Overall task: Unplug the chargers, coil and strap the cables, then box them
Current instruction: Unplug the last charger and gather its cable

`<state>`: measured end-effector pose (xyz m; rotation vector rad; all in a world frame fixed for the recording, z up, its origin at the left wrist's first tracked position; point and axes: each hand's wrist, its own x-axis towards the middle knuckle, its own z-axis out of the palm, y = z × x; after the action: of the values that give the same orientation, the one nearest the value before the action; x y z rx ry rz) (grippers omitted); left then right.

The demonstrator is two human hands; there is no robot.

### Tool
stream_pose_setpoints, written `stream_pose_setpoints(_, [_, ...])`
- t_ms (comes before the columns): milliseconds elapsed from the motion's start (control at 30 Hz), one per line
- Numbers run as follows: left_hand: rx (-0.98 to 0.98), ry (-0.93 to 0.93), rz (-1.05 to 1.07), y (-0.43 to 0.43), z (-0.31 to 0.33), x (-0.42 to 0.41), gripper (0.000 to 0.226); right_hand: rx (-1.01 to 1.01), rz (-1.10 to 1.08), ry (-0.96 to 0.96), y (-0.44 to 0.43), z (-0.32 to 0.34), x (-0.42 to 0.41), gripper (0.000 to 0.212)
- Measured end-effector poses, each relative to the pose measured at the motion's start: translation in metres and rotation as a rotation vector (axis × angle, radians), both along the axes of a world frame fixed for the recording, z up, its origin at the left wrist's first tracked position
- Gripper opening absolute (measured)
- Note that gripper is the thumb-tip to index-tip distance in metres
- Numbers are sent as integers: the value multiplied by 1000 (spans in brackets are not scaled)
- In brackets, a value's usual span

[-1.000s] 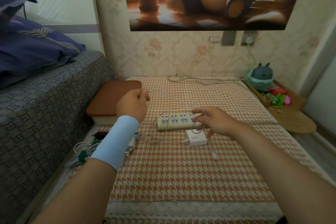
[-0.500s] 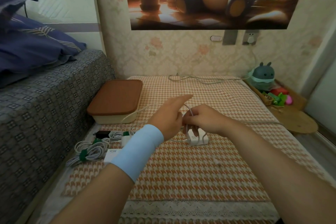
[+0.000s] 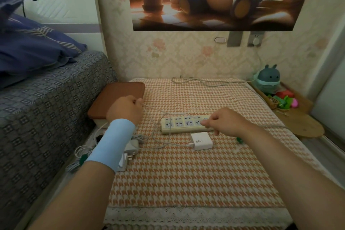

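- Gripping a thin white cable (image 3: 168,143) in the closed left hand (image 3: 127,110), just left of the long cream plastic power strip (image 3: 179,124) on the houndstooth-clothed counter (image 3: 186,183).
- Pinching what looks like the same cable with the curled fingertips of the right hand (image 3: 225,122), at the strip's right end; too fine a strand to confirm.
- Trailing back to a square white 120W charger (image 3: 201,140), unplugged and lying just in front of the strip.
- Likely light, limp and slippery; best held near the plug end and looped hand to hand, never tugged at the connector.
- Bound, by the look of it, for the brown-lidded cream box (image 3: 119,97) behind-left of the strip, beyond green-strapped white cable bundles (image 3: 82,157) front-left.
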<state>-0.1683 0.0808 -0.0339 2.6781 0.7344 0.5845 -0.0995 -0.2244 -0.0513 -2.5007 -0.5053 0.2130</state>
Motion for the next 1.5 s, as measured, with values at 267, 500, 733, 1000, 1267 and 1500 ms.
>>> stream_pose_setpoints(267, [439, 196, -127, -27, -17, -3, 43, -101, 210, 74, 38, -8, -8, 27])
stream_pose_setpoints(500, [-248, 256, -768, -75, -30, -8, 26, 219, 209, -17, 61, 2, -17, 16])
stream_pose_setpoints(733, [-99, 200, -547, -32, -28, 3, 37, 122, 61, 140, 41, -11, -1, 13])
stream_pose_setpoints(1000, [85, 363, -373, -26, -30, 6, 41, 269, 2, 560, 47, -20, -4, 21])
stream_pose_setpoints(1267, [24, 458, -368, -16, -29, 11, 27, 29, 120, 245, 57, -32, 5, 17])
stream_pose_setpoints(1500, [473, 621, -426, -29, -41, 12, 28, -550, 343, -128, 86, -53, -7, 32])
